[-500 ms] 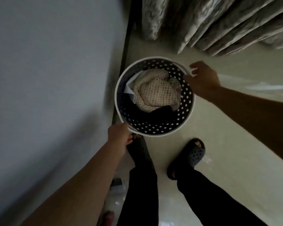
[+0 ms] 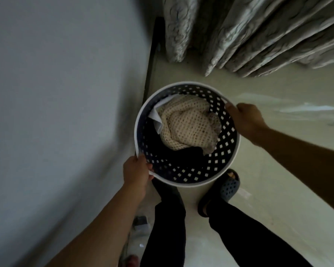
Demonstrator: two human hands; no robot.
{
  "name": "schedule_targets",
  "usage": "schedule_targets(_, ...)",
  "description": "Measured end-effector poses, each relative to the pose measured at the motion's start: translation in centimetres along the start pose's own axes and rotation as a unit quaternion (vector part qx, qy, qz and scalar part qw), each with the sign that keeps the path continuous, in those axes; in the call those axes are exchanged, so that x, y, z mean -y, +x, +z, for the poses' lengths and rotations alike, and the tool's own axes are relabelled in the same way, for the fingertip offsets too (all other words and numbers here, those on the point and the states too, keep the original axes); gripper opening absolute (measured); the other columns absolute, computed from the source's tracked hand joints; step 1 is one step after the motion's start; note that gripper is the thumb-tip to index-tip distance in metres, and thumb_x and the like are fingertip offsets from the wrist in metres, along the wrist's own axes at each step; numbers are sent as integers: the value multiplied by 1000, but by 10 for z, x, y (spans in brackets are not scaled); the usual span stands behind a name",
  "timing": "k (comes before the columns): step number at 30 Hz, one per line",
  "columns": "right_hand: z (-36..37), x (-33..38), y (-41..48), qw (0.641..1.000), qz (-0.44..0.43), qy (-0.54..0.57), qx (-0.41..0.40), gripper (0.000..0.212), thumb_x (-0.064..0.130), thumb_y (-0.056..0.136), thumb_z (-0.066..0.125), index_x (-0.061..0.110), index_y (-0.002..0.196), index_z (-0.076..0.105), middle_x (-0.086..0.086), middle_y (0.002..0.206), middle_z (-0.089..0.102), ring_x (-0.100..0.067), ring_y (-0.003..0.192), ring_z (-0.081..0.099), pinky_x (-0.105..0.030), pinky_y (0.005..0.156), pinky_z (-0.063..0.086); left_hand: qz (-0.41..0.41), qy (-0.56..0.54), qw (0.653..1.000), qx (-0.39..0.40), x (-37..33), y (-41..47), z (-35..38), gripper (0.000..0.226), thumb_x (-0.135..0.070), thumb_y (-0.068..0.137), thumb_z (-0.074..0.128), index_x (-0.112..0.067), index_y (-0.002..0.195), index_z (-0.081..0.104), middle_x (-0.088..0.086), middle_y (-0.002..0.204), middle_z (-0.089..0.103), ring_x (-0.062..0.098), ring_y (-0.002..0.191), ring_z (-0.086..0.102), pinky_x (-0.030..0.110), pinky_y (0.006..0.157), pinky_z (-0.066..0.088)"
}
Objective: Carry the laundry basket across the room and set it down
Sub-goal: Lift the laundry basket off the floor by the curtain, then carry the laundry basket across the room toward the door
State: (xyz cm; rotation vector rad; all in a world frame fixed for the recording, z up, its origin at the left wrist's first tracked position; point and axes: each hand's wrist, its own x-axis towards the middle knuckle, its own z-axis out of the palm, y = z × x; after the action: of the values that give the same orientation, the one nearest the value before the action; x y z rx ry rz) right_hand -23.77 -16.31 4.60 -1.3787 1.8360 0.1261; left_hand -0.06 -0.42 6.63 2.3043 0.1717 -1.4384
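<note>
A round laundry basket (image 2: 181, 171) with a white rim and dark perforated walls is below me, close to the wall. Inside lies a cream mesh cloth (image 2: 189, 126) over dark clothes, with a white piece (image 2: 155, 117) at its left. My left hand (image 2: 136, 171) grips the rim at the near left. My right hand (image 2: 244, 117) grips the rim at the far right. The basket's bottom is hidden, so I cannot tell whether it touches the floor.
A pale wall (image 2: 62, 112) runs along the left with a dark skirting strip (image 2: 149, 70). Folded curtains (image 2: 249, 31) hang at the top. My legs and a dark slipper (image 2: 228, 187) stand on the glossy cream floor (image 2: 278, 170) just behind the basket.
My right hand has closed on the rim; before, it was just reaching it. The basket sits lower and nearer in view. My left hand keeps its grip.
</note>
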Motion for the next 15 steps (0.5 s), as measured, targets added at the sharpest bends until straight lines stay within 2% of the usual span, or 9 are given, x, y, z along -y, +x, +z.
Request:
schedule_targets(3, -45, 2, -52, 999, 15, 29, -10, 50, 46, 93, 41, 13, 56, 44, -20, 77, 59, -36, 81, 60, -39, 71, 44, 64, 62, 996, -2, -16, -52, -27, 27, -23, 91, 52, -7, 70, 55, 19, 72, 63, 31, 70, 62, 48, 75, 56)
schedule_targets(5, -76, 5, -88, 998, 12, 57, -18, 50, 46, 92, 43, 12, 56, 46, -19, 72, 59, -36, 77, 61, -40, 68, 45, 103, 96, 990, -16, -27, -92, -43, 30, -27, 87, 53, -7, 65, 55, 27, 73, 63, 38, 72, 65, 54, 78, 55)
schedule_targets(7, -109, 10, -126, 996, 10, 84, -22, 52, 46, 92, 43, 7, 60, 53, -19, 70, 63, -37, 74, 62, -42, 66, 46, 141, 109, 984, -27, -40, -137, -56, 30, -26, 86, 54, -5, 65, 52, 33, 72, 58, 39, 67, 62, 47, 69, 55)
schedule_targets(9, -143, 16, -165, 993, 5, 113, -25, 53, 46, 91, 44, 1, 65, 58, -20, 69, 65, -37, 70, 61, -42, 63, 46, 184, 109, 976, -32, -55, -187, -69, 29, -19, 89, 54, -6, 64, 46, 23, 64, 47, 26, 57, 49, 35, 57, 40)
schedule_targets(10, -160, 19, -186, 992, 1, 125, -28, 51, 44, 91, 45, 3, 64, 57, -17, 65, 63, -35, 66, 59, -40, 60, 45, 202, 106, 973, -31, -60, -209, -76, 30, -16, 90, 53, -7, 63, 44, 17, 62, 44, 22, 56, 44, 32, 57, 34)
schedule_targets(12, -195, 24, -230, 988, -8, 151, -34, 44, 40, 91, 49, 6, 64, 58, -14, 61, 61, -35, 63, 57, -39, 57, 43, 225, 101, 969, -28, -70, -254, -90, 29, -15, 90, 53, -7, 63, 44, 15, 62, 44, 20, 58, 43, 31, 59, 32)
schedule_targets(15, -243, 28, -296, 979, -22, 195, -59, 37, 38, 88, 53, 7, 75, 66, -15, 75, 71, -33, 73, 66, -42, 66, 51, 272, 89, 958, -18, -84, -322, -110, 26, -19, 90, 52, -4, 69, 49, 16, 70, 49, 21, 66, 48, 32, 61, 35)
